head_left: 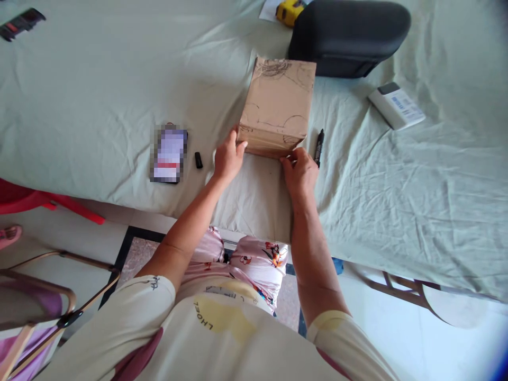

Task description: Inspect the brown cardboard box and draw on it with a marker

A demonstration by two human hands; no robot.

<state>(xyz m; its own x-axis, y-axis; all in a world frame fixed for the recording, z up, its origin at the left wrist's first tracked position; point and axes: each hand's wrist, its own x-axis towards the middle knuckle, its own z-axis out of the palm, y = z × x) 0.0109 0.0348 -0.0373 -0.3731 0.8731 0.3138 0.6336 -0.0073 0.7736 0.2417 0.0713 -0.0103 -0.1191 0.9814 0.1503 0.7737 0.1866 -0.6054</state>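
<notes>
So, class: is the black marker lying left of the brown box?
No, the marker lies on the sheet just right of the box, near the right hand.

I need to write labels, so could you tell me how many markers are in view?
1: the marker lies just right of the box, beside the right hand; others may be hidden.

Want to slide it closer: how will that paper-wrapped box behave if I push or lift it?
The paper-wrapped box shows crisp, square edges, so probably stiff. Its broad flat base suggests sliding, not tipping, though the wrinkled cloth may drag.
</notes>
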